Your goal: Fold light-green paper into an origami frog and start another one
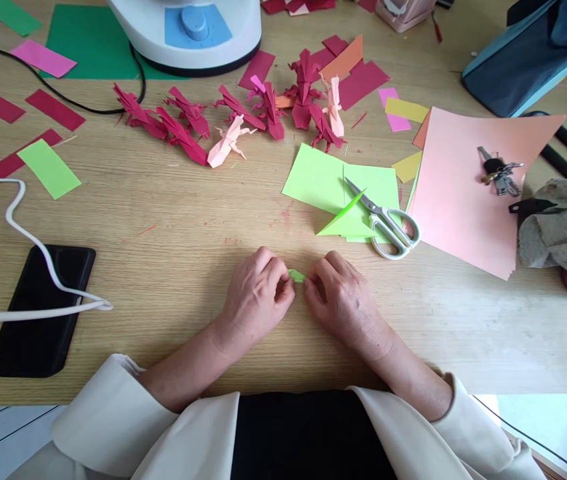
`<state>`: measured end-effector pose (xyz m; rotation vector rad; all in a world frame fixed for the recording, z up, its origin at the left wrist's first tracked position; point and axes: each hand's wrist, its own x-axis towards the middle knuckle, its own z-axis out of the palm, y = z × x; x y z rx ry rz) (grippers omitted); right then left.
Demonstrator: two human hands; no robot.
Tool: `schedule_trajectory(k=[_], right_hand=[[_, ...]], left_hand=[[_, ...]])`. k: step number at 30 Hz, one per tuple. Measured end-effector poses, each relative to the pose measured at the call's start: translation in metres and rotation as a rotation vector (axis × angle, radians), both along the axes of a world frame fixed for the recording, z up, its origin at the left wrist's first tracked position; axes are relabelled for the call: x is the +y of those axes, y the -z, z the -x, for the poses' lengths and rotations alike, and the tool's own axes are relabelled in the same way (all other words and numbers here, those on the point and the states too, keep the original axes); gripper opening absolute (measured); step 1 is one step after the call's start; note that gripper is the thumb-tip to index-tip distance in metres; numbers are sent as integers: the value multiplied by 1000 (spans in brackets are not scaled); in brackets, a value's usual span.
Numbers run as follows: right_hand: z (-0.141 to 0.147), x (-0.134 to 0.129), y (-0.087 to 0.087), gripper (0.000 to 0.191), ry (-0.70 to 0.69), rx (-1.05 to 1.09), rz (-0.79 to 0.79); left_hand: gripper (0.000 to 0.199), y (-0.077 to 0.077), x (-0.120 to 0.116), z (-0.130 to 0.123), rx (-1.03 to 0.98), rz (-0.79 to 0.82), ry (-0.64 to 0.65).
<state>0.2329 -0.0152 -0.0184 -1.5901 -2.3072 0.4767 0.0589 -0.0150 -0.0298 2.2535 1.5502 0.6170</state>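
Between my two hands, near the front middle of the desk, is a small folded piece of light green paper (296, 275). My left hand (259, 290) pinches its left end, and my right hand (339, 297) pinches its right end. Most of the piece is hidden by the fingers. Just beyond my right hand lie light green paper sheets (314, 175), with a folded green paper triangle (344, 220) and grey-handled scissors (388, 227) on them. Farther back stand several folded red paper figures (183, 135) and pale pink ones (226, 142).
A black phone (38, 320) and a white cable (38, 243) lie at left. Pink paper (463, 193) with keys (500, 175) on it is at right. A white lamp base (188, 40) stands at the back. Red paper strips (56, 110) lie at far left.
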Motion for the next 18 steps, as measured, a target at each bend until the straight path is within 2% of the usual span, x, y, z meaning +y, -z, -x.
schedule_trajectory(k=[6, 10, 13, 18], right_hand=[[-11, 2, -1, 14, 15, -17, 9], [-18, 4, -4, 16, -14, 58, 23], [-19, 4, -9, 12, -90, 108, 35], [-23, 2, -14, 21, -281, 56, 43]], left_hand=[[16, 0, 1, -1, 6, -7, -6], [15, 0, 2, 0, 17, -13, -1], [16, 0, 1, 0, 27, -13, 2], [15, 0, 1, 0, 50, 22, 0]])
